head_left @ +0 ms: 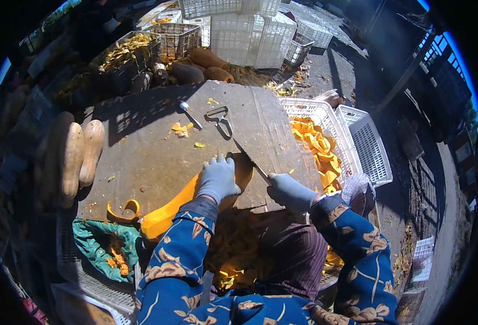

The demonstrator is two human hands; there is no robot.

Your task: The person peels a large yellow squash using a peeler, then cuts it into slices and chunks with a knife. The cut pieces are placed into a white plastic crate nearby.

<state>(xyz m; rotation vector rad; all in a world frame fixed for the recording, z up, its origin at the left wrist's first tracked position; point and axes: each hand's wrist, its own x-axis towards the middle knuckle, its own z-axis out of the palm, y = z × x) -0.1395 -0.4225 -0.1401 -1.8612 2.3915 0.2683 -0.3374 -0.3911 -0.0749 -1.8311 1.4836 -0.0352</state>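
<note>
A long peeled orange squash [167,218] lies slantwise on a worn wooden board [149,162], its far end in shadow. My left hand [218,177], in a grey work glove, grips it from above near that far end. In my gloved right hand [291,191] is a knife [252,159], its blade angled up and left beside the squash's far end; whether the edge touches the flesh I cannot tell. Beyond my hands lie a Y-shaped peeler [221,121] and a metal spoon [190,115]. A curled strip of squash [124,210] rests at the board's near left.
Unpeeled squashes [81,152] stand along the left edge. A white plastic crate [336,136] of orange pieces adjoins the right side. At lower left, a green-lined crate [105,243] holds pulp. Stacked white crates [251,36] rise behind. A person [97,28] is at far left.
</note>
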